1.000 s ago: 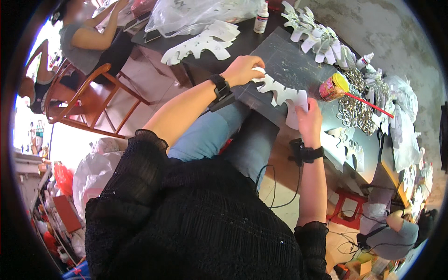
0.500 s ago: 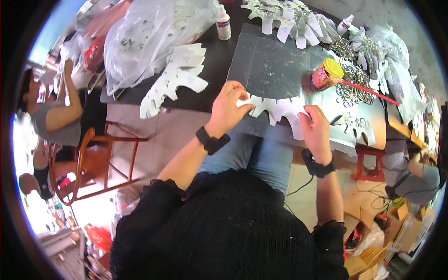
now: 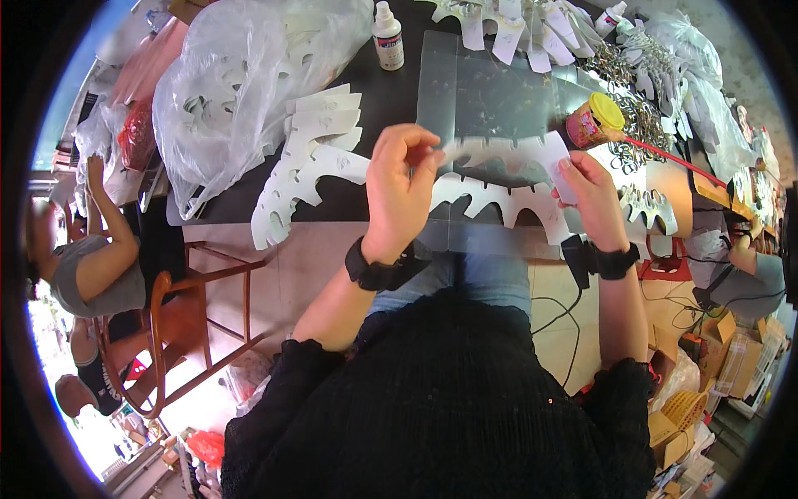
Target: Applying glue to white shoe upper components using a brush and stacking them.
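A thin white curved strip with scalloped cut-outs [image 3: 505, 150] is raised between my hands, seemingly paper or plastic. My left hand [image 3: 399, 191] is closed in a pinch at its left end. At the other end, my right hand [image 3: 597, 190] pinches the wide tab between thumb and fingers. Below it, nearer me, another white toothed strip [image 3: 499, 201] lies on the dark clear-covered sheet [image 3: 486, 96]. More white cut-out strips [image 3: 291, 187] are stacked loosely left of my left hand.
A red pot with a yellow lid [image 3: 597, 121] and a red stick [image 3: 677, 160] stand beside metal rings [image 3: 644, 125]. Beyond are a white bottle [image 3: 387, 37], a large plastic bag [image 3: 237, 91] and piled white pieces [image 3: 507, 29]. A person [image 3: 87, 258] is at far left, near a wooden chair [image 3: 179, 324].
A white strip is now lifted off the sheet between my hands, leaving another strip below. My right hand has moved right and up with its end. The whole view has shifted slightly.
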A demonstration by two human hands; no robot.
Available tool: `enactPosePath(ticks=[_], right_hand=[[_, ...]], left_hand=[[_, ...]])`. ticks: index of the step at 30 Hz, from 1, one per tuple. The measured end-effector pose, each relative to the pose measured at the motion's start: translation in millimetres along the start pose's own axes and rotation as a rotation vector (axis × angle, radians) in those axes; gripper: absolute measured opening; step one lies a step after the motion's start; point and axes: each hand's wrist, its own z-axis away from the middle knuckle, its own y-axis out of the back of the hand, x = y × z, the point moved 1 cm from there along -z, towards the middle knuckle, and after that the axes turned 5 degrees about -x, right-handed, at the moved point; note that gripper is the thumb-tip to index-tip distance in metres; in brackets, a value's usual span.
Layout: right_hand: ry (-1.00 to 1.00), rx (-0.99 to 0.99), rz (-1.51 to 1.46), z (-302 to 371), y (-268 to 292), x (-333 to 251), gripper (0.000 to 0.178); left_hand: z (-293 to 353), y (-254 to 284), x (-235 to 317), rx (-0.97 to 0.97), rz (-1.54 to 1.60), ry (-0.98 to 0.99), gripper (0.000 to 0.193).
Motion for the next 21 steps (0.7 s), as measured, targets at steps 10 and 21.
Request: enactPosePath(ticks=[10, 21], right_hand=[[0.022, 0.125, 0.384, -23.3, -0.4, 19.7, 0.025], [0.225, 0.268, 0.296, 19.3, 57.6, 34.7, 0.023]], left_hand=[[38.6, -41.2, 15.2, -0.587, -0.554, -0.224, 0.038], [41.6, -51.4, 72.6, -0.686, -0.565, -0.185, 0.048]])
